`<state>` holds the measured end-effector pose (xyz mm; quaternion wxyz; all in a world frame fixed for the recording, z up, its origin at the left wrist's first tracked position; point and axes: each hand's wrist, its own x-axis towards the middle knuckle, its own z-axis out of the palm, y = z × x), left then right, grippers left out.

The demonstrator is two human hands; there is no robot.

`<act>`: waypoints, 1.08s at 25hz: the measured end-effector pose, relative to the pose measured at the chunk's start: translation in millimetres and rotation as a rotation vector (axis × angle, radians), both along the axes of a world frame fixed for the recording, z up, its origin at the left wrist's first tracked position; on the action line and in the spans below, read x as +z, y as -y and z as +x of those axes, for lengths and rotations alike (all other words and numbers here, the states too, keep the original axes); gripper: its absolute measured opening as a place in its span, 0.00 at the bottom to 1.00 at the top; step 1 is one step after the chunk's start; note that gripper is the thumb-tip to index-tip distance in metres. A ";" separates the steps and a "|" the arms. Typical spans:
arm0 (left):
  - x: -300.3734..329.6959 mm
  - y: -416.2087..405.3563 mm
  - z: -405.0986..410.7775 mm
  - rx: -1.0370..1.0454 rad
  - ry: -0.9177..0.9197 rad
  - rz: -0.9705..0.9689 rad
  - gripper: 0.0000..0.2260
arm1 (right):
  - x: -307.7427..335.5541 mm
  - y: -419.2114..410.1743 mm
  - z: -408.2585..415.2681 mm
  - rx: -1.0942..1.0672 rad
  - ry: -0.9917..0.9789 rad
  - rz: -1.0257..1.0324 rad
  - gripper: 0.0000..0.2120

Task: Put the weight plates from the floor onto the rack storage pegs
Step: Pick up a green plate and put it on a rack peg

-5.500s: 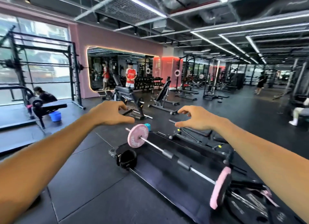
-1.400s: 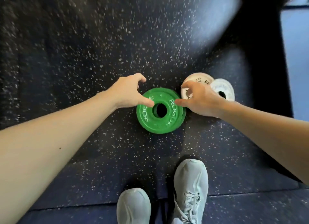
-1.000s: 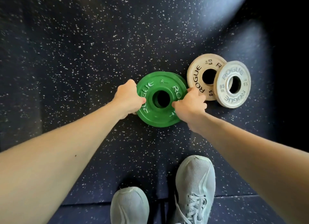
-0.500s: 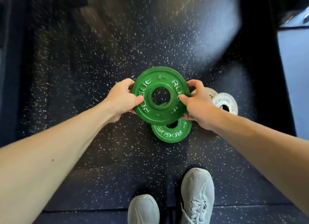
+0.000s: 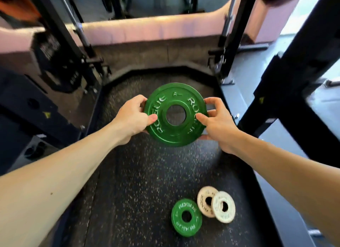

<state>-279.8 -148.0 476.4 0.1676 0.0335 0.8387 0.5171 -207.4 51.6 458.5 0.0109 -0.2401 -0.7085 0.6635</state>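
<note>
Clearly the fingers [image 5: 211, 101] of the right hand [image 5: 218, 126] curl over the far rim of the green weight plate [image 5: 174, 129] while its thumb presses the raised face near the centre hole; the left hand [image 5: 131, 118] mirrors this on the opposite edge, thumb on top, the rest wrapped beneath. Both hands pinch the plate by its rim, and it hangs level in the air between them, well clear of the floor [image 5: 147, 182].

Judging by that, the carry step is in hand: one plate lifted, not yet on a peg. The next move calls for turning the disc upright so its hole faces a peg, then sliding it on. No peg can be made out for certain; the dark rack uprights [image 5: 287, 92] to either side are blurred.

The plate is a flat painted disc, glossy, with raised lettering and a stepped hub ring around a wide round hole. It should be rigid and dense for its size. Below lies speckled black rubber flooring, matte and grainy. On it, near the right forearm, rest a smaller green plate [image 5: 186, 217] and two pale plates [image 5: 216, 206], the pale ones overlapping each other and one touching the green.
</note>
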 end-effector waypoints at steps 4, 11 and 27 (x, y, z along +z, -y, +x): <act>127.6 -8.0 -20.3 -0.005 -0.169 0.003 0.10 | 125.3 -11.8 -18.8 0.006 -0.153 0.019 0.15; 328.4 -18.8 -26.2 -0.034 -0.373 0.067 0.13 | 322.5 -24.2 -19.8 0.004 -0.371 0.049 0.14; 640.4 -14.6 -2.5 -0.028 -0.620 0.131 0.11 | 626.7 -31.2 -4.5 0.041 -0.657 0.152 0.14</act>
